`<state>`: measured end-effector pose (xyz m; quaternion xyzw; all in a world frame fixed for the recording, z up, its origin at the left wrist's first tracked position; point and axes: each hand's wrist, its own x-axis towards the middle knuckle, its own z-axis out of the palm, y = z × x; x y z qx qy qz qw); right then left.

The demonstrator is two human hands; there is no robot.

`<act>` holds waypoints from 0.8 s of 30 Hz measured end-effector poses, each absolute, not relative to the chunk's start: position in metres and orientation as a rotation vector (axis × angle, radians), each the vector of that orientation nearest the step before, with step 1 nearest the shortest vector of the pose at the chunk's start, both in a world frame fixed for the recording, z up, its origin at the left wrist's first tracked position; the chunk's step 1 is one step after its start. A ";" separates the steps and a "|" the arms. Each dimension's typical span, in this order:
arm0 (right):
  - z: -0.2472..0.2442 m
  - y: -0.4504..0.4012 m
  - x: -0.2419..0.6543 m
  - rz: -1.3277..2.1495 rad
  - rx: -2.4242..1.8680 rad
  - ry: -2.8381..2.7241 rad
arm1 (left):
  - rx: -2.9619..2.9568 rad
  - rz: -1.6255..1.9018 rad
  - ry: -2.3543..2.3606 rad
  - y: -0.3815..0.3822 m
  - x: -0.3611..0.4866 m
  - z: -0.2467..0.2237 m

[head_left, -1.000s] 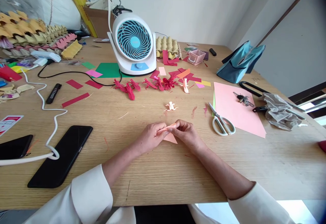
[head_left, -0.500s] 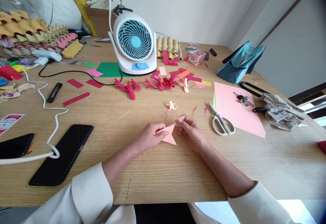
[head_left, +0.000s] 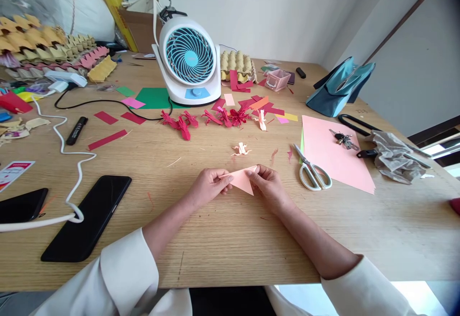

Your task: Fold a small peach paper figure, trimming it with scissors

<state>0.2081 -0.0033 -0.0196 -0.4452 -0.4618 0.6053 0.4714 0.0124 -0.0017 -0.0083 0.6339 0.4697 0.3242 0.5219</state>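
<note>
A folded piece of pink paper (head_left: 243, 181) is held between my two hands, a little above the wooden table. My left hand (head_left: 212, 184) pinches its left end between thumb and fingers. At the upper right corner, my right hand (head_left: 268, 184) grips the paper with thumb and forefinger. One point of the paper hangs down between the hands. Just beyond them lies a small pale pink folded paper figure (head_left: 242, 149). To the right of my right hand rest white-handled scissors (head_left: 313, 172), beside pink sheets (head_left: 332, 155).
A white fan (head_left: 191, 62) stands at the back, with red folded paper pieces (head_left: 183, 125) in front. Black phones (head_left: 88, 217) and a white cable lie at the left. Keys (head_left: 344, 140) sit on the pink sheets, near a blue bag (head_left: 339, 88).
My right hand, earlier just off the paper, now holds its right corner. My left hand has shifted slightly, and the paper is turned, with its visible outline changed.
</note>
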 end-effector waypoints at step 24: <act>-0.016 -0.006 0.204 1.471 -1.216 -1.452 | 1.706 0.860 1.190 -0.001 0.010 -0.006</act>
